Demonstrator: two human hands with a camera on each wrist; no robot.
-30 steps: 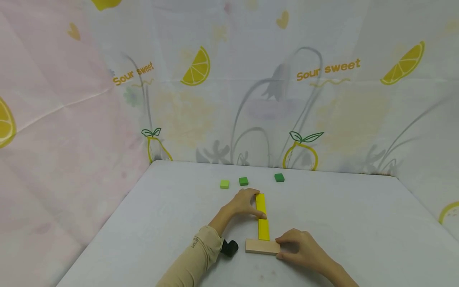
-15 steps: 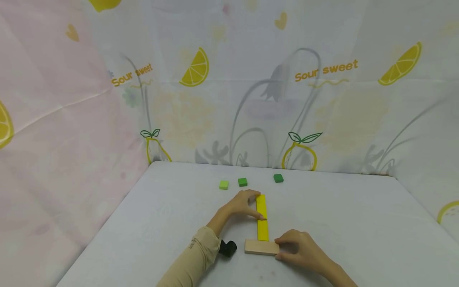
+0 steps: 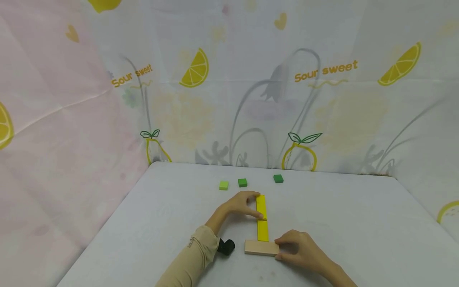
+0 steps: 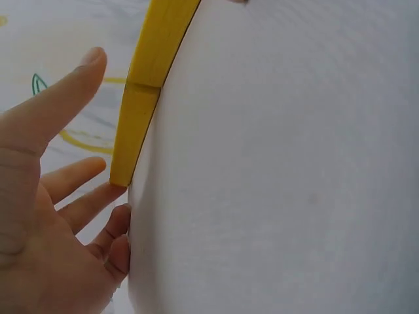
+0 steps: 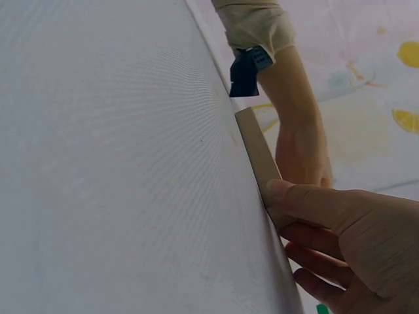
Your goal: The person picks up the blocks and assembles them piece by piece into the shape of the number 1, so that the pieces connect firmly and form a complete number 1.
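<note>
Two yellow blocks lie end to end in a line, the far block (image 3: 261, 207) and the near block (image 3: 263, 231). My left hand (image 3: 241, 203) spans the far block: its fingertips are at the far end, while the thumb stands off the surface near the seam in the left wrist view. Crosswise at the near end of the line lies a plain wooden block (image 3: 261, 248). My right hand (image 3: 305, 249) pinches that wooden block by its right end, thumb (image 5: 281, 188) on the near side and fingers on the other.
Three small green blocks lie toward the back of the white table (image 3: 358, 215): a light green one (image 3: 224, 185), a mid-green one (image 3: 242, 182) and a dark green one (image 3: 278, 178). A black device (image 3: 226, 247) sits at the left wrist. Printed cloth hangs behind.
The small gap between the yellow blocks and the wooden block looks the same. My left thumb has drawn slightly left off the seam. My right hand keeps its hold.
</note>
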